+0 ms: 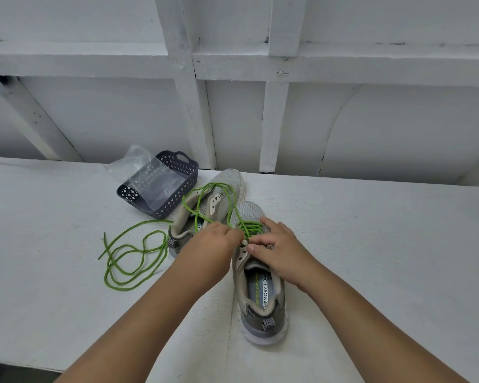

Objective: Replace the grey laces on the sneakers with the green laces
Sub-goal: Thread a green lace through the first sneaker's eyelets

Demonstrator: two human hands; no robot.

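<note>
At the left of the frame, a loose green lace [127, 258] lies in curls on the white table [53, 217]. Up and to its right sits a dark basket [187, 172] with holes in its sides. A clear plastic bag [147, 175] lies in it and sticks out over the rim. Next comes the far sneaker [221, 186], with green lace loops draped over it. In the middle, the left hand [205, 244] pinches a green lace [249, 229] with curled fingers. The right hand [280, 247] pinches by the eyelets of the near sneaker [263, 299], where that green lace is threaded through.
</note>
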